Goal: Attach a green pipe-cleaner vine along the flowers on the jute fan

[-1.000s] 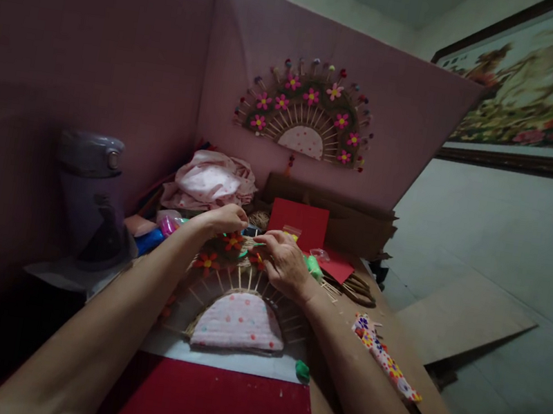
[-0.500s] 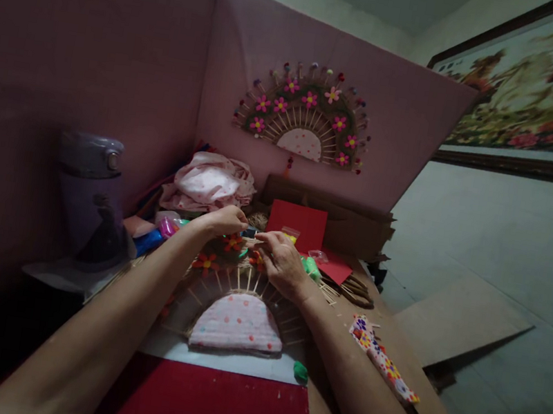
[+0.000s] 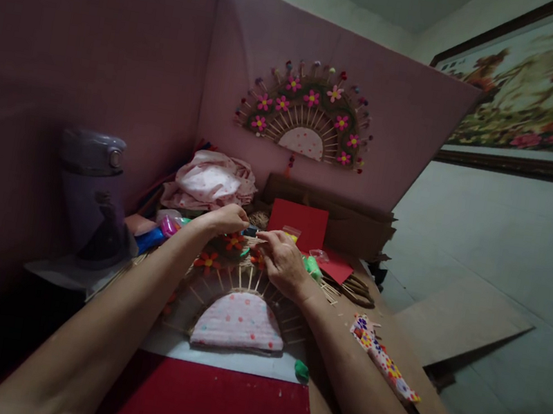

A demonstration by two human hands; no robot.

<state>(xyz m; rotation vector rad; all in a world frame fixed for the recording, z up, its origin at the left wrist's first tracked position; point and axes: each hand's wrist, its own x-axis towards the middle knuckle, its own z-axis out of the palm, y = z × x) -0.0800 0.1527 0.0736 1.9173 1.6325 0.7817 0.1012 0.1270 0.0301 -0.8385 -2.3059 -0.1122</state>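
Above the far rim of a half-round fan craft [image 3: 240, 324] my two hands meet, a small gap between their fingertips. My left hand [image 3: 228, 219] is closed in a pinch, and whatever it holds is too small to name. Fingers bent and pressed together, my right hand [image 3: 283, 258] is closed too, its thumb and forefinger at something I cannot make out. The fan has a white dotted cloth centre, thin sticks fanning outward and orange flowers [image 3: 208, 263] along its band. My right hand hides part of the band's right side.
A purple flask [image 3: 90, 205] stands at left near bundled pink cloth [image 3: 215, 180]. Red paper [image 3: 299, 225] lies behind my hands. A flower-patterned strip [image 3: 383, 360] is beside my right forearm, and green clay [image 3: 301, 370] sits near the fan. A finished fan [image 3: 307, 117] hangs on the panel.
Both hands keep almost the same place and pinch. The whole view has shifted very slightly; the fan and the things around it look unmoved.
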